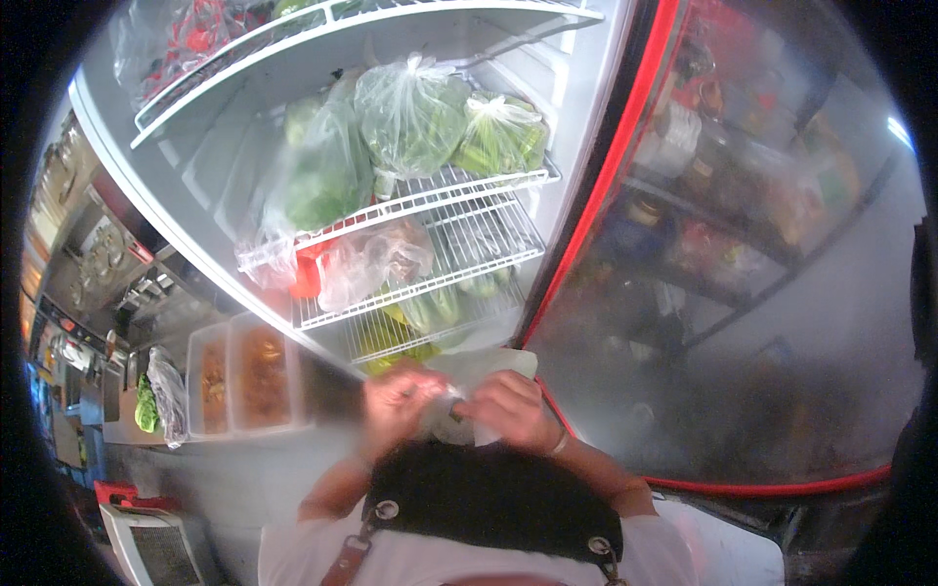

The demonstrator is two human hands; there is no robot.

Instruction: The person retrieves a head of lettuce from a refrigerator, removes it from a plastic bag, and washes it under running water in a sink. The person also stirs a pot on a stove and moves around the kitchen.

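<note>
Close to my black apron, both hands meet on a thin translucent plastic bag point(506, 360) in front of the open refrigerator. My left hand point(399, 403) pinches its gathered part. My right hand point(516, 410) grips the bag from the other side, its fingers bent and slightly blurred. What the bag holds is mostly hidden; a small dark bit shows between the hands. Beyond them, tied clear bags of green vegetables point(414, 121) stand on a white wire shelf point(440, 201). On the shelf below lies a clear bag point(374, 264) beside something red.
The red-edged glass door point(612, 176) stands open at the right, fogged and reflecting. At the left, a counter carries plastic containers of orange-brown food point(264, 377), a leafy green vegetable point(146, 403) and a plastic bag point(168, 399). A white-framed appliance point(157, 546) sits at the lower left.
</note>
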